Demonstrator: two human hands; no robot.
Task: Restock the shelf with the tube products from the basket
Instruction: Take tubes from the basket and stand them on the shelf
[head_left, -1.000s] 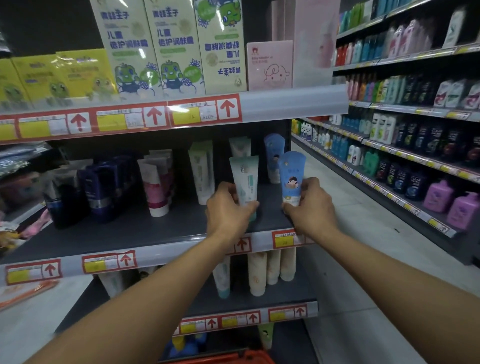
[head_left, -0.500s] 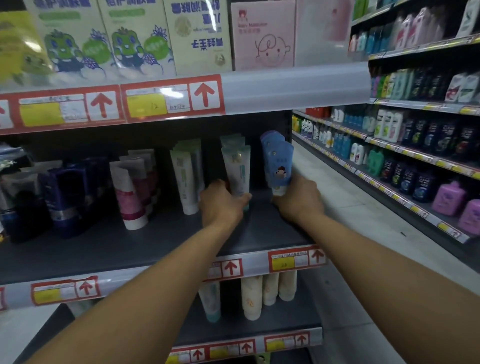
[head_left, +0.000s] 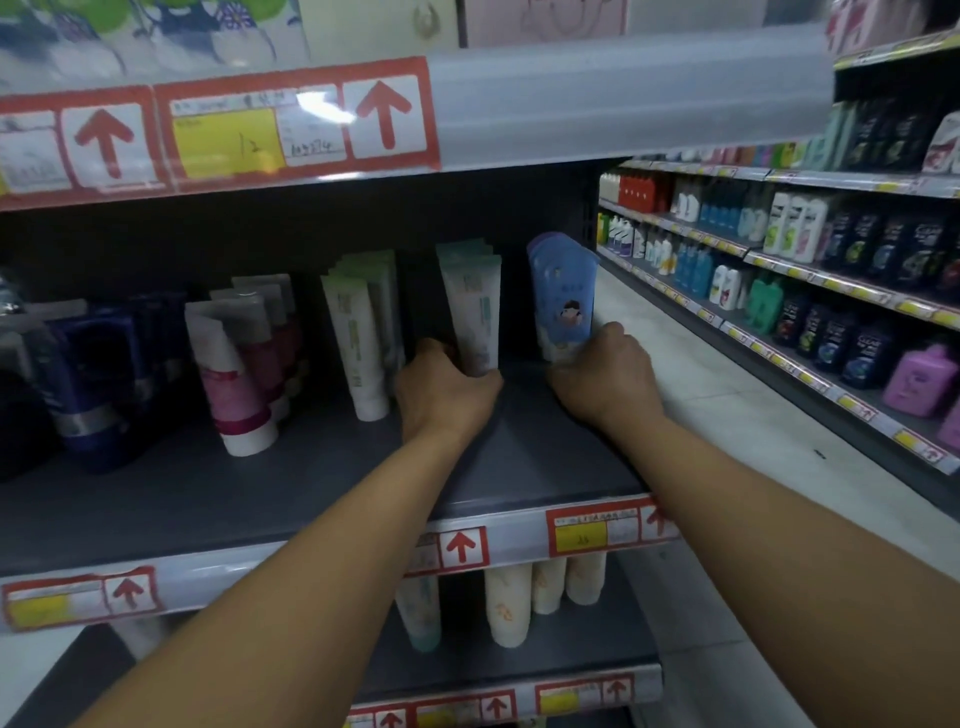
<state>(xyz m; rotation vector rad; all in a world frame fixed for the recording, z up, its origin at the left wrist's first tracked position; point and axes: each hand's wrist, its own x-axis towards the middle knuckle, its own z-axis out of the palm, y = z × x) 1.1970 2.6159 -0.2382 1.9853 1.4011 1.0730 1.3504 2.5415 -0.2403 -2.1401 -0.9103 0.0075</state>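
Tubes on the middle shelf, at the moment of seating. Compared with a second ago, both have travelled from the front lip of the shelf to the back, where they now join the rows of their own kind. The left hand is curled round the foot of the white-green tube, which stands upright on its cap at the head of a file of matching tubes; the right hand grips the base of the blue tube, likewise upright and pressed against the blue ones behind it, at the right end of the shelf. Neither hand has let go, and the two hands are apart, each on its own tube. A further white-green row stands just to the left, then leaning pink tubes and dark blue tubes beyond. The lower shelf carries pale tubes. The basket is not in view, so how much stock is left cannot be told. Judgement: this pair is as good as placed; what the change means for the task is that two more items have reached their proper facings, and only release remains. The likely hazard is a tall tube on a narrow cap tipping when the fingers open, so each would need to be steady before release.
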